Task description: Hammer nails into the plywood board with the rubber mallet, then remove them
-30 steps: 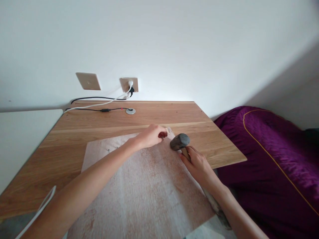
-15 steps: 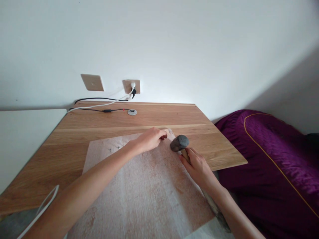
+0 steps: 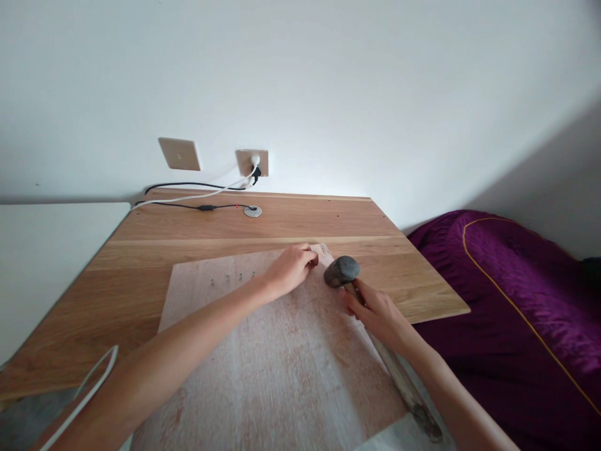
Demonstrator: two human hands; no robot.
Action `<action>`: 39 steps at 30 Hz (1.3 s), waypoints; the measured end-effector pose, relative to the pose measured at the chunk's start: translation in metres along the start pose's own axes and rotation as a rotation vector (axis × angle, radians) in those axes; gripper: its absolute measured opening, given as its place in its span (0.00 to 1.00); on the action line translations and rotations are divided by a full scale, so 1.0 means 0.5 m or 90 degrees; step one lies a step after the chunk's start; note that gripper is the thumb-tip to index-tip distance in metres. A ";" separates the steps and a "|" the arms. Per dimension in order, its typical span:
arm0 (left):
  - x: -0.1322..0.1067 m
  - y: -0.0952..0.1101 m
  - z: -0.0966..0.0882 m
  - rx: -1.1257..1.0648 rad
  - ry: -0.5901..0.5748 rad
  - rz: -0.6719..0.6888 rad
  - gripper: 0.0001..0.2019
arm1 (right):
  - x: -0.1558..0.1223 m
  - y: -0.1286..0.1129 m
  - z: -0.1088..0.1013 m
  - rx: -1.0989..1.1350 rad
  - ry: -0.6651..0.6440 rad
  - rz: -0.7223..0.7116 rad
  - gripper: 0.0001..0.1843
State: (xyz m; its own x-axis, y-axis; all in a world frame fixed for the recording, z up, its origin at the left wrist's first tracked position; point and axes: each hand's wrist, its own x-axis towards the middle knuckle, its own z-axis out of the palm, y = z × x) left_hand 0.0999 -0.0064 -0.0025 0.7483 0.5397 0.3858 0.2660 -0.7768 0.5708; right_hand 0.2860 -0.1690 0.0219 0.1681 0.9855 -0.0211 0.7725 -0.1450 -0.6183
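A pale, worn plywood board (image 3: pixel 282 357) lies on a wooden desk (image 3: pixel 141 269). My left hand (image 3: pixel 292 268) rests near the board's far right corner, fingers pinched together on something too small to make out. My right hand (image 3: pixel 375 310) grips the wooden handle of a hammer (image 3: pixel 345 273) just below its grey head. The head hovers right beside my left fingertips. Several small nails (image 3: pixel 232 277) stand in a row near the board's far edge.
Black and white cables (image 3: pixel 197 199) run along the desk's back from a wall socket (image 3: pixel 252 161). A round metal grommet (image 3: pixel 252 212) sits nearby. A purple bedspread (image 3: pixel 516 300) lies at right. A white cord loop (image 3: pixel 94 382) hangs at lower left.
The view has shifted slightly, so the row of nails now shows. My right hand has slid a little down the handle; the hammer head stays beside my left fingers.
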 end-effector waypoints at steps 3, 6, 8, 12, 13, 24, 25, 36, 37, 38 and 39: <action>-0.006 0.004 0.008 -0.003 0.005 -0.035 0.09 | 0.005 -0.012 -0.003 -0.001 -0.004 0.025 0.18; -0.011 0.010 0.010 -0.007 0.016 -0.090 0.12 | 0.009 -0.028 -0.009 0.007 0.025 0.020 0.21; -0.013 0.015 0.009 0.000 0.026 -0.122 0.17 | 0.013 -0.041 -0.015 0.020 0.033 0.013 0.22; -0.018 0.023 0.007 0.022 0.025 -0.134 0.17 | 0.026 -0.063 -0.023 0.027 0.034 0.006 0.21; -0.019 0.024 0.007 0.025 0.026 -0.132 0.17 | 0.031 -0.067 -0.022 0.025 0.035 0.006 0.21; -0.026 0.013 0.014 -0.027 0.075 -0.071 0.17 | 0.056 -0.073 0.005 -0.041 0.048 -0.022 0.16; -0.026 0.013 0.013 -0.023 0.078 -0.076 0.16 | 0.056 -0.071 0.004 -0.045 0.051 -0.024 0.16; -0.022 0.025 0.004 -0.016 0.051 -0.124 0.18 | 0.046 -0.094 0.001 -0.006 0.021 0.001 0.15; -0.022 0.024 0.004 -0.014 0.056 -0.120 0.19 | 0.046 -0.097 0.002 0.000 0.009 0.004 0.14; -0.021 0.022 0.005 -0.011 0.059 -0.116 0.20 | 0.045 -0.099 0.002 0.002 0.005 0.002 0.14; -0.021 0.021 0.006 -0.008 0.062 -0.112 0.21 | 0.045 -0.100 0.003 0.003 0.009 -0.002 0.14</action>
State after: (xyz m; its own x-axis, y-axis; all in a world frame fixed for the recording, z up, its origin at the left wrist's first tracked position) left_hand 0.0967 -0.0212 -0.0028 0.6283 0.6963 0.3470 0.3801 -0.6639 0.6440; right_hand 0.2502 -0.1394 0.0513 0.1738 0.9847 -0.0085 0.7697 -0.1412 -0.6226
